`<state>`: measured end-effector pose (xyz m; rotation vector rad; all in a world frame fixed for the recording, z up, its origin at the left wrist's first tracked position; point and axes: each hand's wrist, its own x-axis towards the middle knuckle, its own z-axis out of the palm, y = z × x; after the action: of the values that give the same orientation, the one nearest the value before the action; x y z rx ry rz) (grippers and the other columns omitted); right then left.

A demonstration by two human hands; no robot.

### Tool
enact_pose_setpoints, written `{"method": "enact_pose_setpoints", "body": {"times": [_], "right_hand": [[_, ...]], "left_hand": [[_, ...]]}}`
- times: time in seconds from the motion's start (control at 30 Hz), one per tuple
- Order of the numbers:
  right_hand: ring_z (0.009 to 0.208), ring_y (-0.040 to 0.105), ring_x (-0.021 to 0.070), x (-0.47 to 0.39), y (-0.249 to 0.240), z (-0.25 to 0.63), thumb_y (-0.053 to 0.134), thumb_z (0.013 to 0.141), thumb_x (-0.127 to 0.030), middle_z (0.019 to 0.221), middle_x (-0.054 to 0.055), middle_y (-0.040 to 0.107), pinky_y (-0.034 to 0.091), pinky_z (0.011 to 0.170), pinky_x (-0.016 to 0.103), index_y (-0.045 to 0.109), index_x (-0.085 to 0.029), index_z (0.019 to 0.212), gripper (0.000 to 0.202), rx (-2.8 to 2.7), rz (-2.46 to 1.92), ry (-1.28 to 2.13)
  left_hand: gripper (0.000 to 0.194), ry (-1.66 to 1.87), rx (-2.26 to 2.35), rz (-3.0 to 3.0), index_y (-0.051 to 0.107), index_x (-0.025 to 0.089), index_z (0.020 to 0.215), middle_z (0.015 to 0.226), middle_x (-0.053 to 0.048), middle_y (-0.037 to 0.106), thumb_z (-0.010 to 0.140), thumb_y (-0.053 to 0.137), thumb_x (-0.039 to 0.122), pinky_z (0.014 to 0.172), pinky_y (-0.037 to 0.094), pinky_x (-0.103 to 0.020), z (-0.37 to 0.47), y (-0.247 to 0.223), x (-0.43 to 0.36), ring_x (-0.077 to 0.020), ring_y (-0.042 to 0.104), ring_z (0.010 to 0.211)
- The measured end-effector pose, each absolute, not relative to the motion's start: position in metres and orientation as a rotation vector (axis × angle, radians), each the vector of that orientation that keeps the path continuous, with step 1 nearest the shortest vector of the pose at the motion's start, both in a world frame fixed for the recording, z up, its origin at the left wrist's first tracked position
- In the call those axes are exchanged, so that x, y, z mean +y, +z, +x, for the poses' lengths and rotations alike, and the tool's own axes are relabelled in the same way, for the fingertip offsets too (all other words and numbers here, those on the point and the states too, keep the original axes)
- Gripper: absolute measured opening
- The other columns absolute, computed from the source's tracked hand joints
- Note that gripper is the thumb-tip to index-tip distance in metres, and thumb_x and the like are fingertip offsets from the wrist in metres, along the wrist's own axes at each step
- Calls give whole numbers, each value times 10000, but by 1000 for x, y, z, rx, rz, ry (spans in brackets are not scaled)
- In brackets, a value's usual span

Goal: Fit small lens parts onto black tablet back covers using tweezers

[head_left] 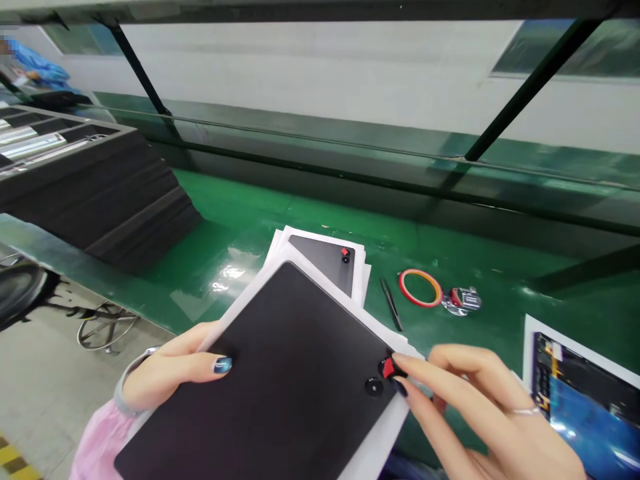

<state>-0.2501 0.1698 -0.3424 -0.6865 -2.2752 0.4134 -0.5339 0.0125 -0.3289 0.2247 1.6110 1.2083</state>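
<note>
From the head camera, the left hand (173, 370) grips the near-left edge of a flat dark grey rectangular tablet (280, 373), thumb pressed on its back face and fingers curled beneath — clamped on it. The tablet lies back-up and tilted, resting on a white sheet of backing paper (385, 433) that shows along its right and lower edges. Near its right corner sit two small round black camera lenses, and over one of them is a small red tab (387, 367). The right hand (480, 407) reaches in from the right with fingers loosely spread; its dark-nailed fingertips (400, 385) touch the red tab, pinching at it, while the rest of the hand stays open.

Beyond the held tablet, a second grey tablet (327, 260) with its own red tab lies on a stack of white sheets on the green workbench surface (240, 213). To the right of it lie a thin black pen-like tool (391, 303), a red-and-orange ring of tape (420, 287) and, just beside the ring, a shiny silver tape dispenser (463, 300). At the far right edge is a printed sheet with a blue picture (580, 393). A black stepped stack of foam trays (95, 193) stands at the left — behind it, a person in blue (35, 67).
</note>
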Motion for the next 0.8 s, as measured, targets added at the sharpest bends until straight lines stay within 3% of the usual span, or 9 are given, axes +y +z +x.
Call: {"method": "enact_pose_setpoints", "body": {"times": [0.2, 0.33, 0.5, 0.67, 0.8], "right_hand": [[649, 678, 130, 191, -339, -256, 524, 1044, -245, 969, 50, 646, 555, 536, 197, 700, -287, 1009, 185, -2390, -598, 605], [608, 632, 142, 196, -337, -256, 511, 1009, -244, 908, 24, 653, 508, 488, 227, 678, -292, 904, 203, -2460, -675, 929], [709, 630, 162, 219, -340, -266, 517, 910, -207, 872, 1, 667, 500, 627, 270, 641, -267, 805, 173, -2531, -740, 1352], [733, 595, 169, 242, -364, -290, 546, 759, -225, 827, 8, 649, 474, 639, 277, 624, -235, 739, 80, -2354, -829, 1699], [676, 596, 175, 247, -379, -304, 561, 728, -304, 767, 18, 644, 499, 627, 301, 619, -225, 729, 99, -2291, -857, 1787]], "left_hand": [[228, 1135, 1586, 299, 832, 265, 860, 714, -26, 797, 633, 841, 279, 766, 661, -435, -538, -324, 26, -359, 792, 827], [181, 1113, 1601, 344, 824, 273, 784, 659, 0, 773, 604, 834, 281, 742, 643, -412, -533, -325, 32, -345, 783, 807], [144, 1033, 1558, 493, 818, 270, 729, 672, 12, 777, 586, 827, 276, 689, 609, -322, -543, -335, 49, -275, 758, 748], [197, 850, 1456, 648, 804, 252, 805, 722, -16, 791, 619, 812, 317, 678, 605, -330, -577, -347, 91, -273, 766, 739], [326, 666, 1449, 797, 785, 235, 932, 854, -55, 812, 626, 818, 343, 679, 603, -359, -604, -344, 128, -296, 768, 770]]}}
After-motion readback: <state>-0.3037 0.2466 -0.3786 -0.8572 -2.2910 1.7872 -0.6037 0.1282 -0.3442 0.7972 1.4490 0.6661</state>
